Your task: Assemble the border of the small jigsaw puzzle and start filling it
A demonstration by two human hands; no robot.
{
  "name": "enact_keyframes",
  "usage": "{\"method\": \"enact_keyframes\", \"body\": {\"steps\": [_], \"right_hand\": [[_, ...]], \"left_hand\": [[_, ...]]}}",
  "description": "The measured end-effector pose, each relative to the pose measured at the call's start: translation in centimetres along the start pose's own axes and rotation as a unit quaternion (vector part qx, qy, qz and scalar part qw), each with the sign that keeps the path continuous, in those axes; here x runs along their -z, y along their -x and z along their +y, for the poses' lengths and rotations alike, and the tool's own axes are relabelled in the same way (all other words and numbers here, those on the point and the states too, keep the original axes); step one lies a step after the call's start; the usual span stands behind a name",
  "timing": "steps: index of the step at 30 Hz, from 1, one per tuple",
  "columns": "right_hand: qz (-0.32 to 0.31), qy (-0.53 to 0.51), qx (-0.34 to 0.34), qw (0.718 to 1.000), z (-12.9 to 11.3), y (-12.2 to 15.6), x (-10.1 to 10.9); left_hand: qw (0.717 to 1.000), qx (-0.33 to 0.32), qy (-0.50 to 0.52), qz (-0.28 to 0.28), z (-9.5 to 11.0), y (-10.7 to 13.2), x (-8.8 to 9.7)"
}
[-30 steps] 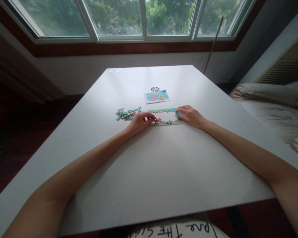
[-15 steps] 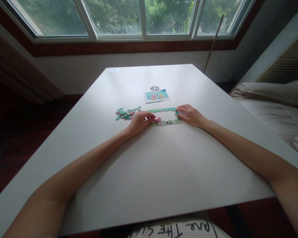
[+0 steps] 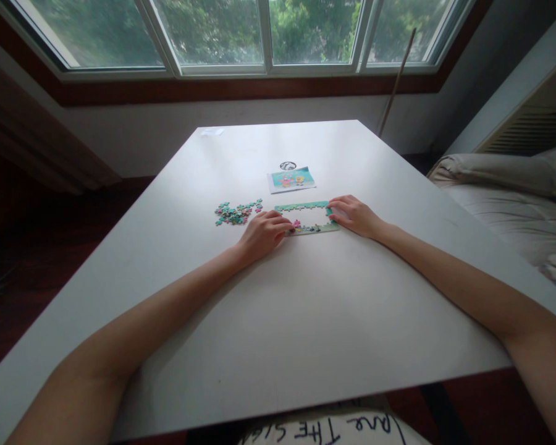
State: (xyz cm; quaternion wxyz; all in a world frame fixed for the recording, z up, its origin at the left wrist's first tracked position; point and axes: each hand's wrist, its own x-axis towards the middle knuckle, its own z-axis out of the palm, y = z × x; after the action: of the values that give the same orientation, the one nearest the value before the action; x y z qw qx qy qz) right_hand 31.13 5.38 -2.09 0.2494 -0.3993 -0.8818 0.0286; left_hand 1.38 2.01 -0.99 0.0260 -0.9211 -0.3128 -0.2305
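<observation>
A partly assembled jigsaw puzzle [image 3: 302,206] lies on the white table, its border joined along the top, right and bottom around a bare middle. Pink pieces [image 3: 297,224] sit inside its lower left. My left hand [image 3: 265,233] is closed at that corner, fingertips together and pressed down on a puzzle piece mostly hidden beneath them. At the opposite end, my right hand [image 3: 354,216] holds the puzzle's right edge, fingers at the upper corner and thumb lower down. A heap of loose puzzle pieces [image 3: 234,214], green and pink, lies left of my left hand.
Beyond the puzzle lies a picture card [image 3: 293,179] with a teal cartoon scene, and behind it a dark round mark [image 3: 288,165]. A white paper [image 3: 212,131] is at the table's [image 3: 278,321] far left corner. A padded couch [image 3: 486,198] stands to the right.
My left hand has shifted slightly right and down, and its fingers have gone from a raised pinch to flatter and lower at the puzzle's corner. My right hand stays put.
</observation>
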Motion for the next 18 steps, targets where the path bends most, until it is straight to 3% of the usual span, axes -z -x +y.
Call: {"method": "enact_keyframes", "body": {"steps": [7, 18], "right_hand": [[0.000, 0.003, 0.000, 1.000, -0.18, -0.06, 0.00], [0.004, 0.010, 0.007, 1.000, -0.07, -0.05, -0.08]], "left_hand": [[1.000, -0.011, -0.029, -0.007, -0.11, 0.03, -0.03], [0.997, -0.031, -0.071, 0.025, -0.13, 0.12, -0.22]]}}
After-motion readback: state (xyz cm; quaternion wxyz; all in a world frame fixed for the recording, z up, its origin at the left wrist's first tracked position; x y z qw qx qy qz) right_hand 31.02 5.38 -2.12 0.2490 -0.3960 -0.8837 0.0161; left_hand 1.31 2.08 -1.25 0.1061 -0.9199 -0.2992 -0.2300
